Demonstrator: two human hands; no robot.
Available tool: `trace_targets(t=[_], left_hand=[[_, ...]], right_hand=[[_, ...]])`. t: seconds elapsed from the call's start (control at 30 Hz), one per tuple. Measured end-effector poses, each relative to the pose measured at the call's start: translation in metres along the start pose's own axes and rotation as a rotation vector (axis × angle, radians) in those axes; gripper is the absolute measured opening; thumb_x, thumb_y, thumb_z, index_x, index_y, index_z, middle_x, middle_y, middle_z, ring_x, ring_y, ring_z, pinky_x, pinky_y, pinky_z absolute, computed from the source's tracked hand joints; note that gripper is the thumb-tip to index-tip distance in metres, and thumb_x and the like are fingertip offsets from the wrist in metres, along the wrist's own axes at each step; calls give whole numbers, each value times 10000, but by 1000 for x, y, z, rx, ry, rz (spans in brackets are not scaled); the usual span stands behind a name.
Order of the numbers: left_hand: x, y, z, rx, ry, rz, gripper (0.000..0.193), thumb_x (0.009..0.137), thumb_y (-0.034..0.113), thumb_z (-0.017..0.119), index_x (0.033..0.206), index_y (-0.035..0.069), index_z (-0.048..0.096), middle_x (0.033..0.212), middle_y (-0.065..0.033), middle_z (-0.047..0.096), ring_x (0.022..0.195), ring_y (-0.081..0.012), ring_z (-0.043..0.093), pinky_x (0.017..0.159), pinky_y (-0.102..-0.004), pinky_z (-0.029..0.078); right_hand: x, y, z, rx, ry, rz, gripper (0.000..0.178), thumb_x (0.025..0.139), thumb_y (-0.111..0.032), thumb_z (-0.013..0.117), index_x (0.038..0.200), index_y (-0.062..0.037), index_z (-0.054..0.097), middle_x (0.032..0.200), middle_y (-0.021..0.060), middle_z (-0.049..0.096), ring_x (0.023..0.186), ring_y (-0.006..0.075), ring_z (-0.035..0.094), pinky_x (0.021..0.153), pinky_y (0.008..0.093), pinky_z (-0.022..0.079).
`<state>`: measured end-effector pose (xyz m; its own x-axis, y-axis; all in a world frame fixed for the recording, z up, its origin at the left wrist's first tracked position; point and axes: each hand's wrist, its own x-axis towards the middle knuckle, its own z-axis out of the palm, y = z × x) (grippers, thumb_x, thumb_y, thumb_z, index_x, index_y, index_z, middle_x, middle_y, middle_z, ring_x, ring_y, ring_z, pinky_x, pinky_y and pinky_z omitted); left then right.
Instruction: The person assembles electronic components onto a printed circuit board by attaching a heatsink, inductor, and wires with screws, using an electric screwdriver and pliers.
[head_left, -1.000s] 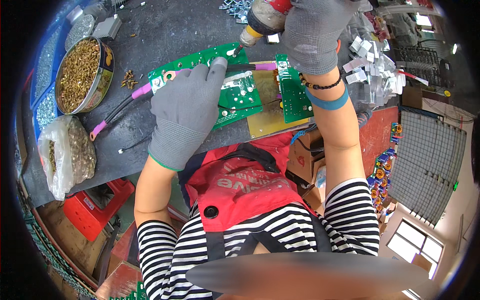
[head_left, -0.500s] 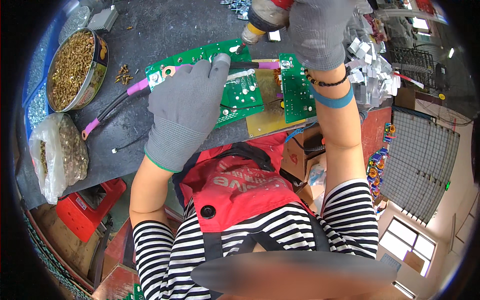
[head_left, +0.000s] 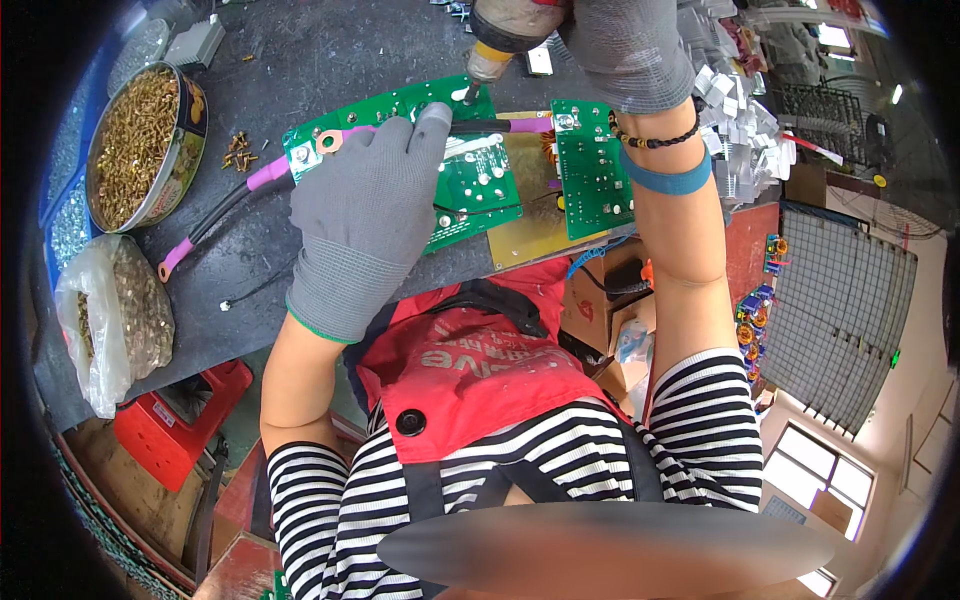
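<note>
Green circuit board (head_left: 465, 192) lies near the front edge of the surface (head_left: 290, 60), the left hand (head_left: 368, 195) resting over its left part; whether that hand clasps anything underneath cannot be told. The right hand (head_left: 632, 52) is wrapped round a power driver (head_left: 512, 28) whose bit (head_left: 471, 92) points at the board's far right corner, where good work calls for a square, steady bit, gentle pressure and the left hand well clear

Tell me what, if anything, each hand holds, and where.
The right hand holds a power drill behind its nose; the exact grip is hidden. The left hand lies over the green board; whether it grips cannot be told.
</note>
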<state>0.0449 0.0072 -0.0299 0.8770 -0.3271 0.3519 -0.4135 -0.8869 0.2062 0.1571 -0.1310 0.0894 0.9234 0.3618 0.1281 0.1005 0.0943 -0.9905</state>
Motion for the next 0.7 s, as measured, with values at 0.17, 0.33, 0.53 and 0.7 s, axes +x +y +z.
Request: trace_targets(t=[0.17, 0.33, 0.53, 0.7], left_hand=[[4, 2, -1, -14, 17, 13, 499, 748, 116, 652, 1242, 120, 583, 840, -41, 574, 786, -194, 631, 499, -345, 502], [2, 2, 0, -12, 7, -22, 477, 754, 109, 641, 1229, 125, 600, 851, -46, 595, 807, -204, 643, 520, -351, 522], [2, 2, 0, -16, 3, -35, 474, 766, 105, 628, 1239, 137, 604, 860, -49, 602, 817, -211, 648, 529, -355, 531], [1, 2, 1, -19, -7, -42, 488, 763, 108, 628, 1249, 148, 602, 870, -47, 603, 823, -218, 648, 531, -360, 533]], right_hand=[[-5, -5, 1, -107, 59, 16, 225, 772, 18, 633, 995, 14, 607, 824, 76, 656, 674, 138, 638, 596, 263, 529], [-3, 15, 12, -312, 114, -333, 332, 743, 41, 655, 1066, 5, 587, 852, 62, 647, 713, 124, 634, 624, 253, 525], [-1, 31, 10, -344, 154, -565, 468, 712, 42, 694, 1154, -20, 551, 944, 41, 627, 813, 110, 620, 695, 252, 517], [-7, 27, 9, -492, 126, -542, 486, 730, 61, 689, 1182, -35, 541, 1015, 38, 620, 870, 123, 618, 736, 265, 523]])
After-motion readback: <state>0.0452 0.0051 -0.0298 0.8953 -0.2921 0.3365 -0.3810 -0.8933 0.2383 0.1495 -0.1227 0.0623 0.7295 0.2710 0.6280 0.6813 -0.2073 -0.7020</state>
